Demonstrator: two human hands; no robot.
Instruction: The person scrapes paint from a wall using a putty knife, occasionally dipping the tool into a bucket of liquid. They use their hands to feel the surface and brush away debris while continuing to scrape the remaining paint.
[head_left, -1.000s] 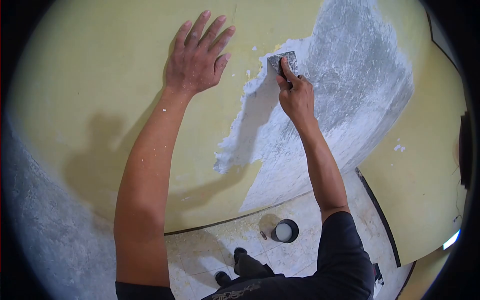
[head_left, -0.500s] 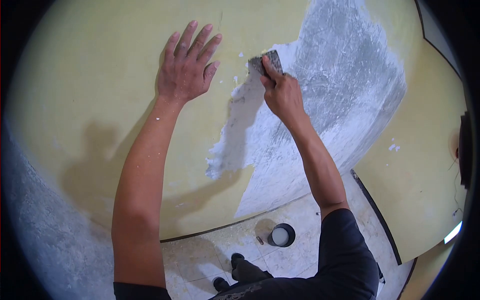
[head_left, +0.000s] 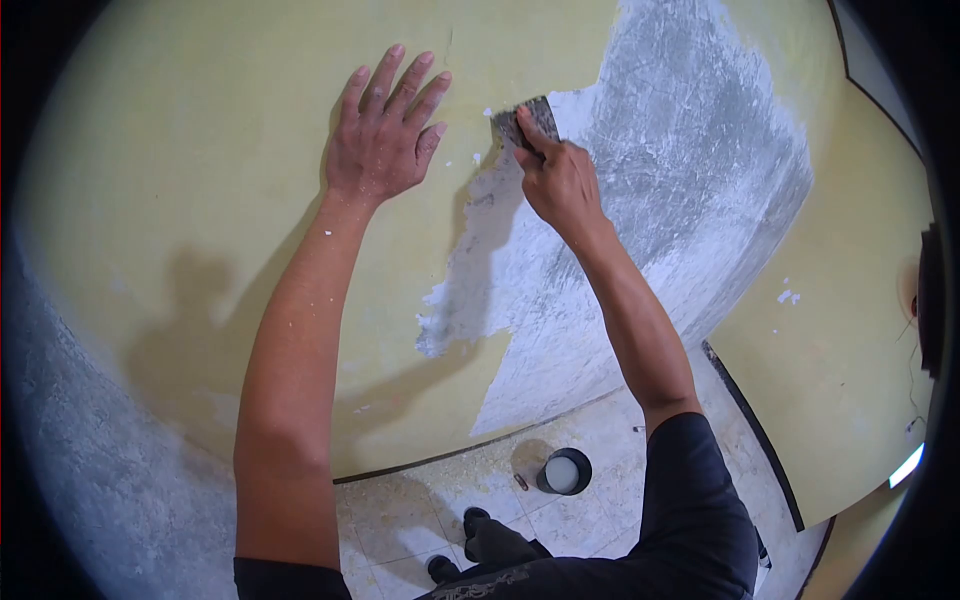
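Observation:
My left hand (head_left: pixel 380 145) lies flat on the yellow-green wall (head_left: pixel 230 130), fingers spread, with pale flecks on the skin of hand and forearm. Right of it, my right hand (head_left: pixel 560 175) grips a scraper (head_left: pixel 540 117) with a wide, speckled dark blade, its index finger stretched along the blade. The blade is against the wall where the yellow paint meets a bare grey and white patch (head_left: pixel 660 150). Small white chips of loosened paint stick to the wall beside the ragged paint edge.
Below the wall, a dark bucket (head_left: pixel 565 471) of whitish liquid stands on the tiled floor (head_left: pixel 570 520), with a small brown object (head_left: pixel 521 482) beside it. My feet are left of the bucket. A dark-edged yellow wall section (head_left: pixel 810 400) is at the right, and a grey rough surface at the left.
The scraper and my right hand have shifted slightly left along the paint edge. My left hand appears slightly further right in view, still flat on the wall.

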